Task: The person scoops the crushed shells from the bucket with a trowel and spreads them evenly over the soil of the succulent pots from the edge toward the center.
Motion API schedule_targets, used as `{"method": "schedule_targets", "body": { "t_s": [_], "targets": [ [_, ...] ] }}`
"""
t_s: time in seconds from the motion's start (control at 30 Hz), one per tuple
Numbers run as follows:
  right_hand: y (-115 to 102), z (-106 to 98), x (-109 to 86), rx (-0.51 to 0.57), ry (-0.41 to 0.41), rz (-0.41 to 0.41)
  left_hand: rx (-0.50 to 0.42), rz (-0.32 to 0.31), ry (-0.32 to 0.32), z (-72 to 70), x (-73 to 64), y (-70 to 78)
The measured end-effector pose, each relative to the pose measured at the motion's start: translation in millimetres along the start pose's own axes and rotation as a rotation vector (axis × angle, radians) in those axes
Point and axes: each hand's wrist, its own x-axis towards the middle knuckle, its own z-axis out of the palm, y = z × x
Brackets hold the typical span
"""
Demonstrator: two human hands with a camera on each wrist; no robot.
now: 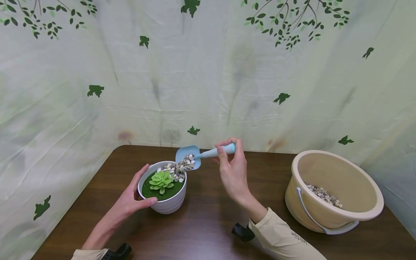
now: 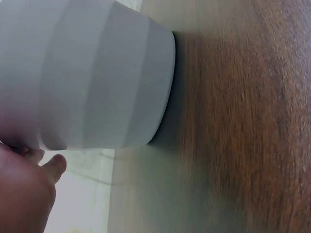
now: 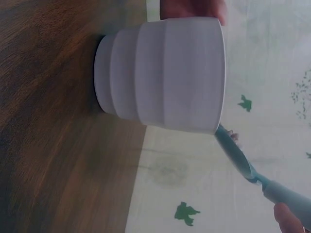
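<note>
While the left hand (image 1: pixel 133 196) holds a ribbed white flowerpot (image 1: pixel 170 206) left of centre in the lower half of the frame, its thumb on the near rim, the right hand (image 1: pixel 234 173) near the centre pinches the handle of a light-blue trowel (image 1: pixel 209 154). The trowel's blade tilts down at the pot's upper-right rim, bearing small mottled pebbles (image 1: pixel 186 162), and more of them lie inside along that edge. A bright green succulent (image 1: pixel 161 181) sits in the pot on a dark green surface. At the lower right, a beige bucket (image 1: pixel 341 172) with a grey handle (image 1: pixel 308 211) contains more pebbles. Pot and bucket stand on a dark brown wooden counter (image 1: pixel 201 231); behind it, filling the upper frame, hangs a pale, leaf-printed curtain (image 1: pixel 208 72).
</note>
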Motion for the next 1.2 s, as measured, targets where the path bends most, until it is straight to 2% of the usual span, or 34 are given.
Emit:
{"method": "schedule_targets", "body": {
  "t_s": [0.63,0.87,1.2],
  "targets": [
    [1.7,1.5,-1.4,-0.007,0.003,-0.013,0.010,-0.002,0.011,2.6,0.2,-0.2],
    [2.7,1.9,-1.7,0.003,-0.004,-0.026,0.058,0.001,0.023,1.9,1.0,-0.2],
    [0.6,4.5,-2.8,-0.051,0.005,-0.050,0.167,-0.010,0.047,2.3,2.6,1.6]
  ]
}}
